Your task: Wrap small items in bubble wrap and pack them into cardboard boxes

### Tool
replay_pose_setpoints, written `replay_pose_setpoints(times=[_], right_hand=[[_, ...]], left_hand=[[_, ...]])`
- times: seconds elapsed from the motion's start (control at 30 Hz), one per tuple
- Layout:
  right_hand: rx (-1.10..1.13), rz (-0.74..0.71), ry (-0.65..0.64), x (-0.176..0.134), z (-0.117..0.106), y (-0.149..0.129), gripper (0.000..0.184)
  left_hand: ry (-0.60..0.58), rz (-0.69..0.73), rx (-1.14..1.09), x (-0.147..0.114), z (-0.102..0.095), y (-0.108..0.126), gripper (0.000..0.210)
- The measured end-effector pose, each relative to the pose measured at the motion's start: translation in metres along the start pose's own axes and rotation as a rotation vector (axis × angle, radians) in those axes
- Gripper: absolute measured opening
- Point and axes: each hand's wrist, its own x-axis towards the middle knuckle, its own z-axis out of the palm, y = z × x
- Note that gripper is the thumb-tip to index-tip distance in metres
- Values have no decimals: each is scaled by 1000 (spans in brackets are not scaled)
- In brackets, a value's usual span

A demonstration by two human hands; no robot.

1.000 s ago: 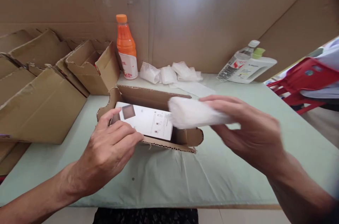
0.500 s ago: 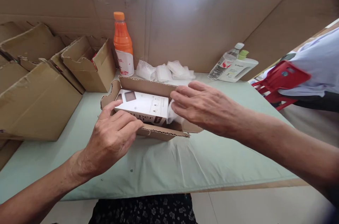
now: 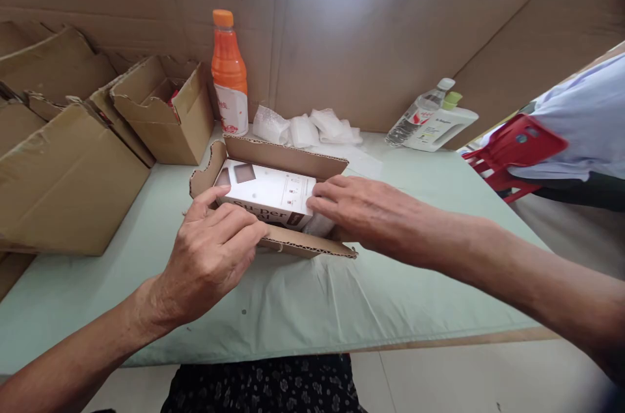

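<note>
With left hand (image 3: 209, 250) holding cardboard box (image 3: 297, 242), back from front edge of worktop (image 3: 400, 309), push bubble wrap (image 3: 318, 225) softly beside white box (image 3: 271, 183); cannot tell grip of right hand (image 3: 359, 206).

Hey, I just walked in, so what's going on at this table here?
A person is working with both hands at an open cardboard carton holding a white printed box. The left hand is at the carton's front left, its fingers reaching over the edge. The right hand is at the box's right end, where some whitish wrapping sits inside the carton. More white packets lie behind it, near an orange bottle.
</note>
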Motion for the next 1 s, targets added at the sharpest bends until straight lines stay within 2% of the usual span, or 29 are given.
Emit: replay_pose_setpoints(times=[0.07,0.3,0.6,0.67,0.73,0.83,0.9,0.97,1.0], right_hand=[[33,26,20,-1,1,4,25],[-251,-15,151,13,11,13,23],[-90,151,73,10,23,10,19],[-23,165,140,3,21,8,14],[31,188,305,-14,18,3,12],[59,369,642,-55,23,-11,21],[121,556,782,-79,40,-26,26],[281,678,769,-87,68,-44,31],[384,701,719,-83,83,-51,36]], left_hand=[[-7,9,-8,0,0,0,26],[13,-5,12,0,1,2,24],[26,-4,-13,-3,5,2,23],[16,-11,-29,-4,4,4,24],[14,-27,-71,-7,-3,6,27],[109,-142,-65,-22,-20,0,42],[233,-324,13,-39,-25,-14,53],[306,-562,-54,-58,-20,-34,61],[292,-686,-187,-66,-12,-45,63]])
